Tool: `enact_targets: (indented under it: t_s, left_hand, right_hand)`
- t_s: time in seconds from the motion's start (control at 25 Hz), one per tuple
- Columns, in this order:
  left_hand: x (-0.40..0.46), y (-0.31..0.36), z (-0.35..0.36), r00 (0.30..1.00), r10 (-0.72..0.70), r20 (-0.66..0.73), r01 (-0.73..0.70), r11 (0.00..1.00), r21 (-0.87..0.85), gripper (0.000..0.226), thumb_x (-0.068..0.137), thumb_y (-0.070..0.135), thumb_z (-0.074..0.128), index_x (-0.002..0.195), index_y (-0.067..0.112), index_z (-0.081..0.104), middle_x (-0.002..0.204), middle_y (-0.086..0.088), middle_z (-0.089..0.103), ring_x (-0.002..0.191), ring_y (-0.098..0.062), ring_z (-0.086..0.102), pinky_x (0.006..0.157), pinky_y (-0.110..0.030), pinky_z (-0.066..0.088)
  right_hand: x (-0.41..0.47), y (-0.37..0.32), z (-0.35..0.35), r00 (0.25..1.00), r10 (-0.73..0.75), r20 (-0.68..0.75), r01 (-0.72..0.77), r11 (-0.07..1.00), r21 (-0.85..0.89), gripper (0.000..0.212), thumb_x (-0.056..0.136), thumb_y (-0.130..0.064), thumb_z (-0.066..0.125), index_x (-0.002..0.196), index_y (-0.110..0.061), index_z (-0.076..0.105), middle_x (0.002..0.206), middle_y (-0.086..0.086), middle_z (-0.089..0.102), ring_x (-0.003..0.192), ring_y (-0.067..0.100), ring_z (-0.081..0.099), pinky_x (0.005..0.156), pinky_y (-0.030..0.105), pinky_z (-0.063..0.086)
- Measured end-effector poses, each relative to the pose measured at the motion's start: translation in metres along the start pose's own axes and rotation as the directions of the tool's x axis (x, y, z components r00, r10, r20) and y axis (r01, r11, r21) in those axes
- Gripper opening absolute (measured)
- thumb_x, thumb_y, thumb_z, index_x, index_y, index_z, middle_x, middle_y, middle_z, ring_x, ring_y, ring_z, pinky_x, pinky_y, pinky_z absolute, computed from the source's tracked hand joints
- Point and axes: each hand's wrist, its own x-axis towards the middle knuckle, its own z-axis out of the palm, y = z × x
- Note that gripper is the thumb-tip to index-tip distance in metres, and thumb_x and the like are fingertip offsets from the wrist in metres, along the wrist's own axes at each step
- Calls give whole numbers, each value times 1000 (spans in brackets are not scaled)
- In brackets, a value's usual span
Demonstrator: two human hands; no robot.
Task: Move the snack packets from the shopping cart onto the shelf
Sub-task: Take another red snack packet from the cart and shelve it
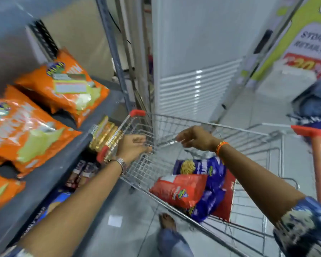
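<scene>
Orange snack packets (35, 130) with pale green patches lie on the grey shelf (50, 179); red packet (180, 190) and blue packet (209, 182) sit inside the silver, red-cornered shopping cart (230, 127).

Red snack packet (180, 190) lies flat on top of a blue packet (209, 184) in the wire shopping cart (145, 167), near its bottom. Orange packets (63, 86) already sit on the grey shelf (50, 179), overlapping and tilted.

Both arms are reaching forward, bare forearms extended. Left hand (133, 147) is hanging palm-down, fingers loosely curled, holding nothing. Right hand (195, 137) is drooping at the wrist, fingers relaxed and part-open, also empty.
</scene>
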Motion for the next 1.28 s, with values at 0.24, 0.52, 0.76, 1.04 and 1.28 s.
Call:
enact_targets:
  t_s: [0.24,0.52,0.76,1.04,1.28]
  left_hand:
    - [-13,-59,146,922,-154,356,-46,869,493,65,40,64,88,83,17,76,82,-2,74,74,-16,68,76,-34,60]
    - [-50,-62,227,849,-185,496,-308,589,747,51,57,42,90,89,8,68,92,-13,66,86,-34,68,75,-41,60]
    - [-22,-67,186,974,2,228,-164,698,697,21,86,24,71,95,6,70,84,-5,66,70,-22,66,61,-28,58]
    - [-16,-25,77,981,195,-1,-154,774,615,30,83,33,74,108,16,76,91,-3,77,74,-12,63,71,-17,47]
    - [-57,56,-12,846,441,-298,-335,876,346,19,70,33,85,84,22,81,75,4,77,62,-7,65,74,-41,60]
  right_hand:
    - [-24,152,48,886,357,297,-181,854,-487,50,67,6,63,115,-7,72,112,10,75,107,20,69,90,22,55]
    - [-31,193,60,931,239,277,-23,794,-607,49,66,-11,80,110,-30,73,114,-2,74,108,22,67,93,34,53]
    - [-13,187,63,991,107,-86,-117,985,-126,12,81,1,74,92,-1,74,105,16,75,100,29,70,89,40,55]
    - [24,116,54,992,110,-58,-90,959,268,46,63,10,86,105,3,69,93,11,73,81,9,70,84,31,60]
    - [26,35,44,992,-83,99,41,930,366,57,59,15,85,110,-6,70,118,17,73,111,27,69,101,46,53]
